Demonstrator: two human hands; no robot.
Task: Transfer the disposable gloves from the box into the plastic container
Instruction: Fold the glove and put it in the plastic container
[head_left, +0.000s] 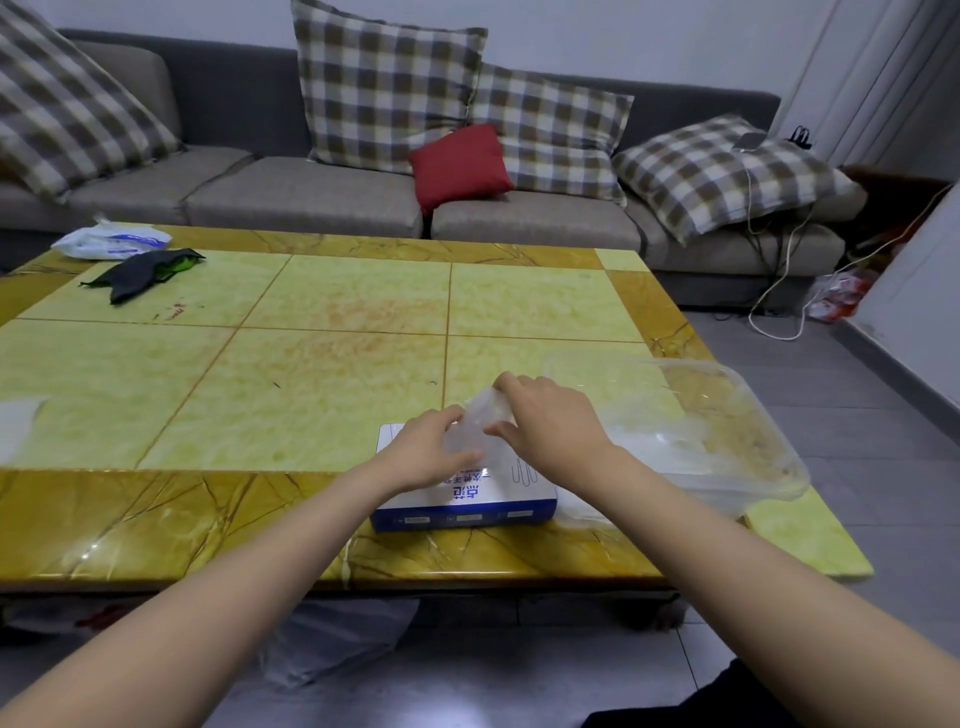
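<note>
at centre frame, the left hand (427, 451) and right hand (550, 422) both pinch a clear disposable glove (475, 423) above the blue-and-white box (467, 506); the plastic container (727, 415) sits at right on the table (291, 332).

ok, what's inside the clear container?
A loose heap of clear gloves lies in the plastic container. The right hand covers part of its left side, so no count is possible.

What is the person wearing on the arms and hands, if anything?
Nothing that shows. The left hand and the right hand are bare, without gloves, rings or a watch. Both forearms are bare too; no sleeve comes into view.
</note>
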